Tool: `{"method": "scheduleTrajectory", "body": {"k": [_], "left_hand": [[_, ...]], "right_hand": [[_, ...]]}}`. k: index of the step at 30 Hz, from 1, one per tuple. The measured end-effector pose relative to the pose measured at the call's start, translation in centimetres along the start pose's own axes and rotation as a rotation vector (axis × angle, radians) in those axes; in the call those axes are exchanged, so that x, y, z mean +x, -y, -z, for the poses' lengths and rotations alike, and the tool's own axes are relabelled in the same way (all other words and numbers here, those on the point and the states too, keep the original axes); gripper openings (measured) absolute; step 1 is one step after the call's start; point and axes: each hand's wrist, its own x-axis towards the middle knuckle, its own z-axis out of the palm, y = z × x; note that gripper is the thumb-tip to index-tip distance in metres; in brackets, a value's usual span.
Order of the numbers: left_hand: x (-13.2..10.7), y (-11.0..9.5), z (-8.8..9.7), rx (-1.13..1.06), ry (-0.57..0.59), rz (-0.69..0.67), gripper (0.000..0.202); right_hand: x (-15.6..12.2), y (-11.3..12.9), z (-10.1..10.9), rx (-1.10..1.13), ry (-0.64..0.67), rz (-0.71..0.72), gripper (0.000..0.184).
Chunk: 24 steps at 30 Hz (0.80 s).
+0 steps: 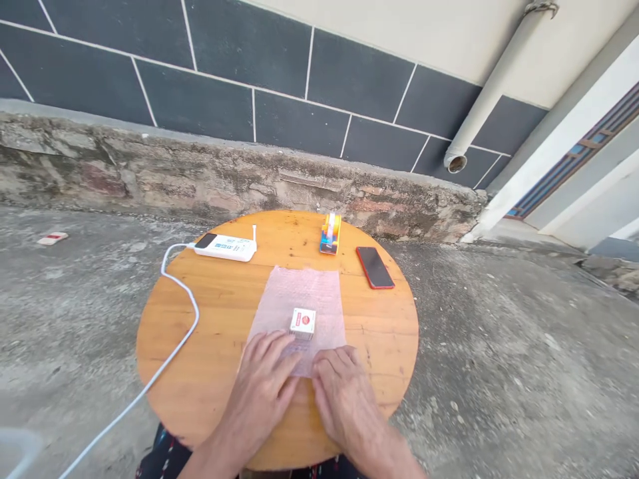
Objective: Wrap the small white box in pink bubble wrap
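Note:
A pinkish sheet of bubble wrap [319, 289] lies flat on the round wooden table [210, 372]. On it, towards its near half, sits a small white box [303, 320] with red print on top. My left hand [267, 372] rests over the sheet's near left edge, fingers stretched and apart, fingertips just short of the box. At the near right corner, my right hand [344, 392] has its fingers curled together with the thumb on the wrap's edge. The undersides of both hands are hidden.
A tape dispenser [330, 234] stands at the table's far side, with a red-edged phone [375, 267] to its right. At the far left lies a white power bank-like device [225, 247], its white cable [192, 322] running off the left table edge. A stone-based wall [224, 179] rises behind.

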Motion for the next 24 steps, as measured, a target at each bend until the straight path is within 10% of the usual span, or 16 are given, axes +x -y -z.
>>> {"method": "scheduleTrajectory", "body": {"k": [8, 15, 24], "left_hand": [[0.4, -0.4, 0.1, 0.001, -0.070, 0.039, 0.028], [0.1, -0.4, -0.2, -0.021, -0.079, 0.053, 0.029], [-0.5, -0.3, -0.1, -0.067, -0.065, 0.086, 0.028]], "right_hand": [[2.0, -3.0, 2.5, 0.233, -0.124, -0.042, 0.019], [6.4, -4.6, 0.4, 0.227, 0.037, -0.028, 0.057], [6.5, -5.0, -0.6, 0.210, 0.052, -0.060, 0.056]]}}
